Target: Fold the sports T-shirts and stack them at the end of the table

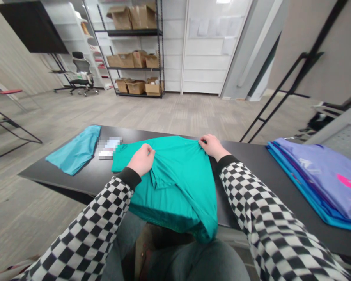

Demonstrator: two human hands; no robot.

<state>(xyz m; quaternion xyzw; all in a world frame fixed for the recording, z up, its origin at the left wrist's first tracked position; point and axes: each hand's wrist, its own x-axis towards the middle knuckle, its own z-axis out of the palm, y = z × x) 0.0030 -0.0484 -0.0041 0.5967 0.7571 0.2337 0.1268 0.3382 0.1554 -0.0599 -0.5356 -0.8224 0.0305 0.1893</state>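
Note:
A green T-shirt point(190, 168) lies partly folded over the black table point(240, 171), its lower edge hanging over the front side above my lap. My left hand point(142, 159) pinches a raised bit of its fabric near the middle left, with creases running from the fingers. At the far right corner of the shirt, my right hand point(213, 146) is closed on the cloth, fingertips partly hidden. One sleeve-like flap lies across the shirt's middle.
A folded light-blue cloth point(76, 150) lies on the table's left end, beside a blurred-out flat item point(109, 148). Folded clothes point(321, 171), purple on top, are stacked at the right. Beyond stand a shelf rack point(131, 32) with cardboard boxes and an office chair point(81, 70).

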